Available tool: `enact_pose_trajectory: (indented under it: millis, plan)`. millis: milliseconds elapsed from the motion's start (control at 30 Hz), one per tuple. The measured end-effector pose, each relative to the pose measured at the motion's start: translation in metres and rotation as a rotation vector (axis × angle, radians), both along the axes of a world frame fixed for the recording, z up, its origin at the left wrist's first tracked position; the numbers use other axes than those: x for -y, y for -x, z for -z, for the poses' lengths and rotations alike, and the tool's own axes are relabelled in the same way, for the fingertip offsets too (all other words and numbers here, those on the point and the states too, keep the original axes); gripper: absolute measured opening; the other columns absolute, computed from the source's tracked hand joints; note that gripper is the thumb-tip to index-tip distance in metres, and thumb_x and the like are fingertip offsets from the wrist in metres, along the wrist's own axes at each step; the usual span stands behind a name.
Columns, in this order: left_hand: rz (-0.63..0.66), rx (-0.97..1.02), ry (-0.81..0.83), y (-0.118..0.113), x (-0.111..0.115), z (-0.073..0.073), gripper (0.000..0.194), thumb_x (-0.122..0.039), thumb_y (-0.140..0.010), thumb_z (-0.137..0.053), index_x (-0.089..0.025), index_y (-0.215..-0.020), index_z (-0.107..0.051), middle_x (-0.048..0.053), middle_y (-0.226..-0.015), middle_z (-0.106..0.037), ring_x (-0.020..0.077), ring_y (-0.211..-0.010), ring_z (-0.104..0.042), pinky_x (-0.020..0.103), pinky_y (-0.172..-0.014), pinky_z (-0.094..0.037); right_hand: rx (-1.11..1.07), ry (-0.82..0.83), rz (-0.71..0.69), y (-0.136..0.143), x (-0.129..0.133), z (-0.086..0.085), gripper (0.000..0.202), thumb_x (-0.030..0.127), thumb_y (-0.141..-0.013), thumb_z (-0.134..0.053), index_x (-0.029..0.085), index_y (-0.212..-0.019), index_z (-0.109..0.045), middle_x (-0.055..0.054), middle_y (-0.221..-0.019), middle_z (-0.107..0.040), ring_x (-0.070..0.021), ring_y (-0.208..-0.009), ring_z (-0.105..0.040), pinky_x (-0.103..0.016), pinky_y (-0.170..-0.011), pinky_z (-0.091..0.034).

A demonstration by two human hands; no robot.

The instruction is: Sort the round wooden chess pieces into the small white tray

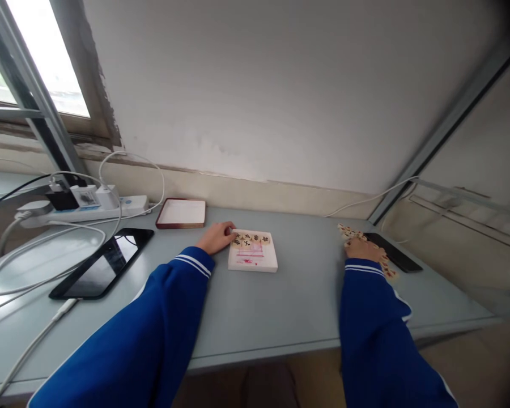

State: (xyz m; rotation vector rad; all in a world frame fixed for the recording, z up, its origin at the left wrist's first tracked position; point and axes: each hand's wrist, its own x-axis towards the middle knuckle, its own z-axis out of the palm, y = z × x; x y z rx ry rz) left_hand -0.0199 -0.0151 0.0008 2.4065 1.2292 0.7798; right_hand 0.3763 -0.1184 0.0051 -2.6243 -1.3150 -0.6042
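Fingers [228, 230] of left hand [216, 238] touch box [253, 258]; five discs [251, 239] inside.

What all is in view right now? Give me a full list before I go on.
Shallow white box with red markings: one, table centre, at the left hand.
Round pale wooden game pieces with dark characters: one row, count unclear, along the box's far edge.
Loose pale wooden pieces: several, at the right hand.
Dark-rimmed white box lid: one, far left of centre.
Black tablet: one, left, screen up.
Black phone: one, beyond the right hand.
White power strip with plugs: one, far left.
White cables: several, left side.
Grey table: one.
Left hand: blue sleeve, fingers on the box's corner.
Right hand: blue sleeve, resting on loose pieces; grip unclear.
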Motion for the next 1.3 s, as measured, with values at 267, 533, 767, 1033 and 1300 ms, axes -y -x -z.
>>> enact_pose_trajectory:
  millis: [267, 533, 767, 1033, 1300]
  plan:
    - [0.016, 0.03, 0.017, 0.0, 0.002, -0.001, 0.027, -0.033, -0.074, -0.045, -0.015, -0.085, -0.061, 0.0, -0.061, -0.056, 0.0134, -0.06, -0.05, 0.023, -0.056, -0.034, -0.169, 0.066, -0.238, 0.048, -0.017, -0.013, 0.022, 0.031, -0.074, -0.054, 0.014, -0.085, -0.064, -0.012, -0.091, -0.064, -0.0224, -0.086, -0.056, -0.031, -0.072, -0.038]
    - [0.038, 0.016, 0.023, 0.0, 0.004, -0.004, 0.032, -0.038, -0.078, -0.041, -0.014, -0.086, -0.061, 0.002, -0.062, -0.058, 0.0149, -0.062, -0.052, 0.024, -0.058, -0.034, -0.386, 0.027, -0.972, 0.159, -0.021, -0.035, 0.026, 0.047, -0.07, -0.057, 0.027, -0.086, -0.064, -0.002, -0.095, -0.061, -0.019, -0.09, -0.051, -0.032, -0.077, -0.033]
    - [0.054, -0.032, -0.021, 0.0, 0.006, -0.003, 0.035, -0.04, -0.079, -0.039, -0.014, -0.092, -0.059, 0.003, -0.067, -0.059, 0.0155, -0.063, -0.053, 0.024, -0.059, -0.036, -0.245, 0.114, -1.094, 0.198, -0.024, -0.024, 0.02, 0.033, -0.072, -0.06, 0.026, -0.091, -0.059, 0.001, -0.086, -0.061, -0.0149, -0.083, -0.053, -0.029, -0.072, -0.025]
    - [0.044, -0.037, -0.015, -0.001, 0.003, 0.0, 0.036, -0.041, -0.077, -0.041, -0.015, -0.093, -0.058, 0.003, -0.067, -0.059, 0.0161, -0.063, -0.053, 0.025, -0.06, -0.037, -0.279, 0.053, -1.084, 0.2, -0.02, -0.02, 0.01, 0.03, -0.073, -0.06, 0.02, -0.074, -0.056, 0.004, -0.074, -0.064, -0.0112, -0.068, -0.054, -0.027, -0.07, -0.024]
    - [0.048, -0.028, -0.005, 0.0, 0.004, 0.0, 0.037, -0.043, -0.077, -0.04, -0.015, -0.094, -0.058, 0.003, -0.068, -0.059, 0.0165, -0.064, -0.053, 0.025, -0.06, -0.037, -0.353, -0.145, -0.981, 0.139, -0.036, -0.036, 0.019, 0.034, -0.078, -0.048, 0.022, -0.082, -0.063, -0.001, -0.087, -0.065, -0.0142, -0.075, -0.055, -0.028, -0.074, -0.036]
